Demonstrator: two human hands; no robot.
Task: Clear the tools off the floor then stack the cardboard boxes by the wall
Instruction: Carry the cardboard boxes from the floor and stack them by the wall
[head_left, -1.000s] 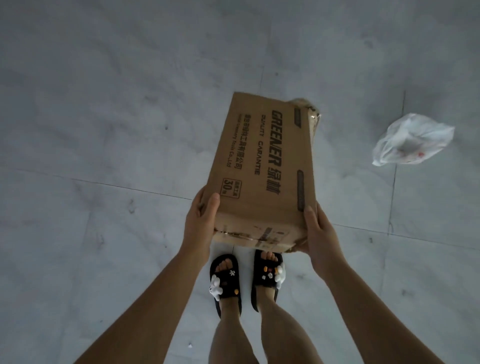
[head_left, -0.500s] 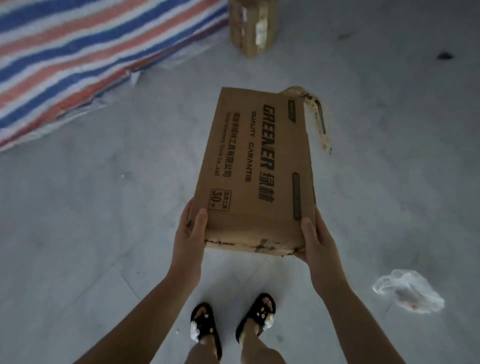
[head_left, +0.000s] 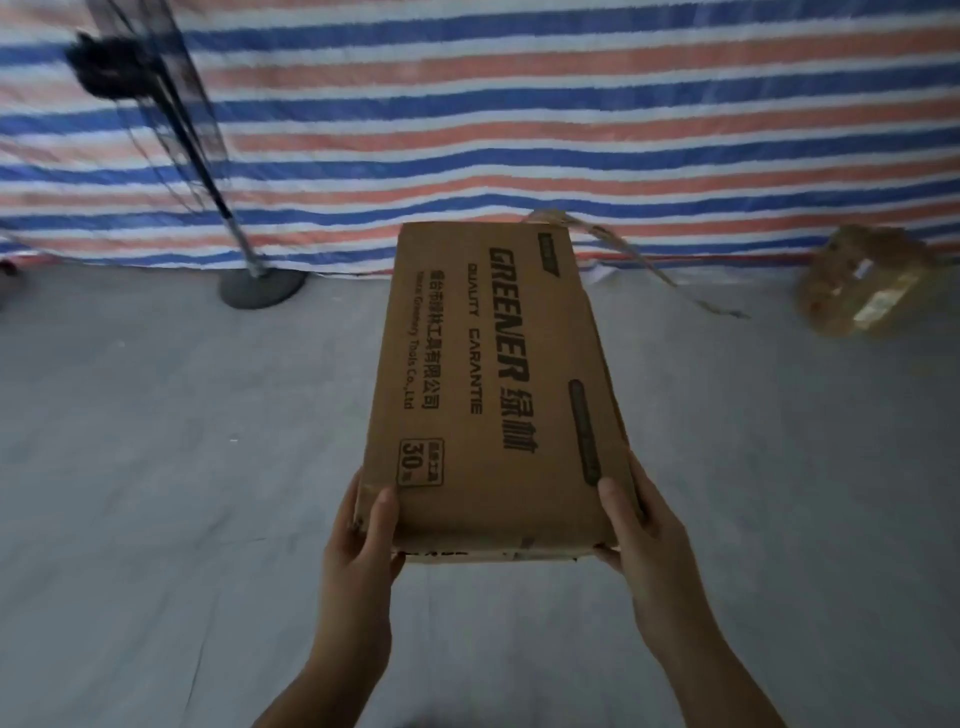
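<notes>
At about ten o'clock a standing fan (head_left: 156, 104) leans on its pole, its round base (head_left: 262, 289) resting on the grey floor (head_left: 156, 467) just in front of the striped tarpaulin (head_left: 519, 104) that hangs as the wall across the whole far side.

The left hand (head_left: 363, 535) grasps the near left corner of the cardboard box (head_left: 493, 389), thumb laid on the printed top face and fingers wrapped out of sight beneath. The box is long and narrow, held off the floor at the centre of the view, its far end pointing to twelve o'clock toward the tarpaulin. A strip of loose tape (head_left: 649, 265) trails from the far right corner. The right hand (head_left: 644, 525) grips the near right corner in the same way, thumb on top.

At two o'clock a second box (head_left: 862, 283), blurred, sits on the floor against the foot of the tarpaulin. No tools show anywhere on the visible floor, so the step in hand looks like carrying this box to the wall for stacking.

To do it well, the likely target is that second box, so the carry should swing toward two o'clock rather than straight ahead. Both holds are at the near end only, which leaves the far end as a long lever; sliding one hand further along would steady it. Lower it flat, edges lined up with the box below, and keep the dangling tape from being trapped under it. The fan base is well apart from that path.
</notes>
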